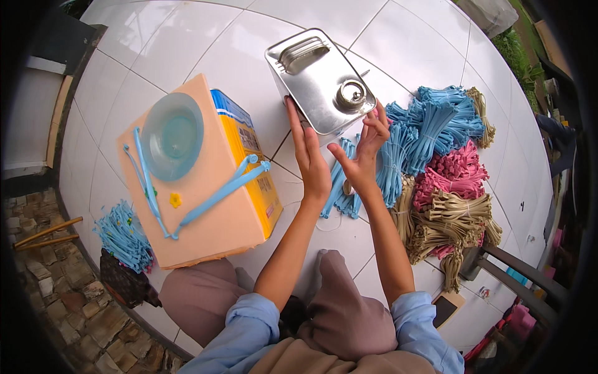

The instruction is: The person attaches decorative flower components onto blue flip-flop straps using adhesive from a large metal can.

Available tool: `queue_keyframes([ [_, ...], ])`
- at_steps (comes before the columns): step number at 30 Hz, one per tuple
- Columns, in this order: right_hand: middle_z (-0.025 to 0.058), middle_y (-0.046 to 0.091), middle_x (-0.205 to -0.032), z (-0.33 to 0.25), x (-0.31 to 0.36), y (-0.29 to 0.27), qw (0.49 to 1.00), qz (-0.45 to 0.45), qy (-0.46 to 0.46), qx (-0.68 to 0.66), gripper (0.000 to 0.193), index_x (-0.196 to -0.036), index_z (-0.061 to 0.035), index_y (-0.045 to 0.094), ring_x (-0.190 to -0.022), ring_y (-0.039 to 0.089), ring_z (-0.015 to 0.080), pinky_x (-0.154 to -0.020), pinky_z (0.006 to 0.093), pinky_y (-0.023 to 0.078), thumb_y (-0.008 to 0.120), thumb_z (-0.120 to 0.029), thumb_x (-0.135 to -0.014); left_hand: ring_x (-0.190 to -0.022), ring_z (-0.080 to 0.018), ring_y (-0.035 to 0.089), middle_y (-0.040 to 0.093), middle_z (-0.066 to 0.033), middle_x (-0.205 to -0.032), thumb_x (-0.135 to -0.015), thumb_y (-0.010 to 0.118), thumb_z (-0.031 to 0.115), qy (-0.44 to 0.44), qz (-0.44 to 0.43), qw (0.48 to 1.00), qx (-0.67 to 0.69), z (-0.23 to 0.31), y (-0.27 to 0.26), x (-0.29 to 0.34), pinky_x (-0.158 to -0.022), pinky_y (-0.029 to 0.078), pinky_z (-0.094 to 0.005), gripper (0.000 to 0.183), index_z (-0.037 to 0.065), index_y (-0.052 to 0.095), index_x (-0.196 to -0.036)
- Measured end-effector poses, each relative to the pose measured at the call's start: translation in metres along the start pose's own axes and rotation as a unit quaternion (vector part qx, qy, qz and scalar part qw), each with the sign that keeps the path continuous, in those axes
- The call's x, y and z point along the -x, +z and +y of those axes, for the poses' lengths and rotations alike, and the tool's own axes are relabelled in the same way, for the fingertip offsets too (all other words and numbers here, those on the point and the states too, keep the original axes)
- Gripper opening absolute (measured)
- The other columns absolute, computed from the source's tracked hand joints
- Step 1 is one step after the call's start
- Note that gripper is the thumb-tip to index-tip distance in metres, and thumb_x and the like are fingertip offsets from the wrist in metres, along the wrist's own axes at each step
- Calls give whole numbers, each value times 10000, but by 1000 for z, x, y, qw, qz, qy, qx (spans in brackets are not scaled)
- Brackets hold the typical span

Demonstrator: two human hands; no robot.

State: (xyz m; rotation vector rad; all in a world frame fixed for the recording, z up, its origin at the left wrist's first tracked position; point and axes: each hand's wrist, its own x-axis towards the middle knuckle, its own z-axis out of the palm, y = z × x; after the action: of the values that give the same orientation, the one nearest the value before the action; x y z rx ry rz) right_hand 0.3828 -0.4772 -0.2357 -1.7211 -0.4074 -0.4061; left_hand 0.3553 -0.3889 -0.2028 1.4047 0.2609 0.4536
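A rectangular silver metal tin (317, 75) with a folded handle and a round cap stands beyond the foam-topped box, top toward me. My left hand (313, 163) lies along its near left side with the fingers stretched out. On its near right corner are the partly bent fingers of my right hand (363, 159), thumb spread away. Between them the two hands hold the tin. Beside my right hand lie bundles of long blue rubbery strips (393, 159), like uninflated balloons. The tin's far side and base are hidden.
A peach foam board (199, 221) covers a yellow and blue box (252, 168). It carries a translucent bowl (172, 137), blue strips (215, 201) and a yellow flower piece (175, 199). Pink bundles (451, 171) and beige bundles (451, 221) lie right; a blue bundle (124, 237) lies left.
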Motion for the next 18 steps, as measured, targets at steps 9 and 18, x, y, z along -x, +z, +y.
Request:
queue_keyframes([
  [9, 138, 477, -1114, 0, 97, -68, 955, -183, 114, 202, 559, -1146, -8, 422, -1065, 423, 338, -909, 392, 366, 681, 19, -651, -1084, -272, 439, 482, -127, -1179, -836, 426, -3, -5, -192, 963, -191, -69, -23, 85, -937, 366, -377, 333, 23, 470, -1165],
  [18, 119, 496, -1106, 15, 109, -62, 955, -188, 139, 183, 500, -1124, -8, 465, -1104, 421, 314, -919, 358, 378, 648, 39, -661, -1096, -300, 431, 515, -117, -1149, -789, 485, -34, -8, -253, 936, -243, -73, -15, 88, -934, 365, -389, 393, 29, 483, -1177],
])
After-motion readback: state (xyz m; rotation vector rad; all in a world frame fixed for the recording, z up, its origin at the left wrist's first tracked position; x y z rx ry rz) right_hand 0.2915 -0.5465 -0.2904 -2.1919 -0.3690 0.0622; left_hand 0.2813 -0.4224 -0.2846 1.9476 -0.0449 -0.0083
